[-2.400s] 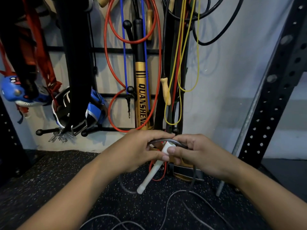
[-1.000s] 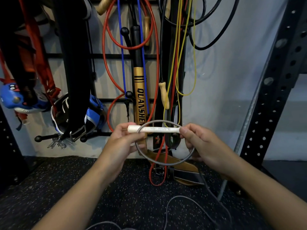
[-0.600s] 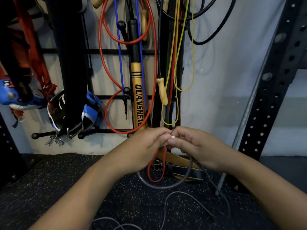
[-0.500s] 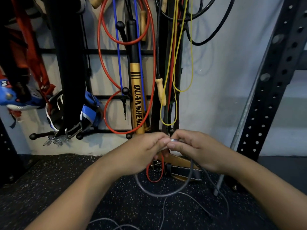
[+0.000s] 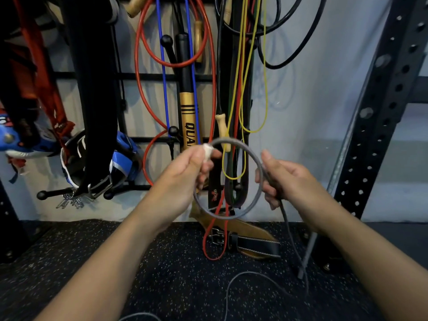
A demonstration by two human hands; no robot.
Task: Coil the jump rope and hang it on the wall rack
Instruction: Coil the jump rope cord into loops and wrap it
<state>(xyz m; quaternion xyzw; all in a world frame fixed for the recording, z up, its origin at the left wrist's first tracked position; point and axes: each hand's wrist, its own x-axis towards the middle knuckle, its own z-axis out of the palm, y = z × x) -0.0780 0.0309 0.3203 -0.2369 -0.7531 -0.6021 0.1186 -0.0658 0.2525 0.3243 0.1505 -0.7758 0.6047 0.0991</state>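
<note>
The left hand (image 5: 185, 172) was held up in front of the wall, with the fingers curled shut around the white plastic handle (image 5: 207, 150) of the grey jump rope (image 5: 252, 156). Only the tip of that handle peeked out above the fingers, pointing up and a little to the right. The right hand (image 5: 284, 179) was held up beside it, a little apart, with the fingers pinched on the rope. Between the two hands the rope made one round loop, standing upright and facing the person. From the right hand the rope hung down to the black speckled rubber floor (image 5: 162, 262) and trailed across it. Behind the hands was the black metal wall rack (image 5: 148, 76), with red (image 5: 139, 72), blue (image 5: 162, 66) and yellow (image 5: 266, 89) ropes hanging on it. A brown leather belt (image 5: 250, 237) lay on the floor below. A black steel post with holes (image 5: 384, 107) stood on the right.
</note>
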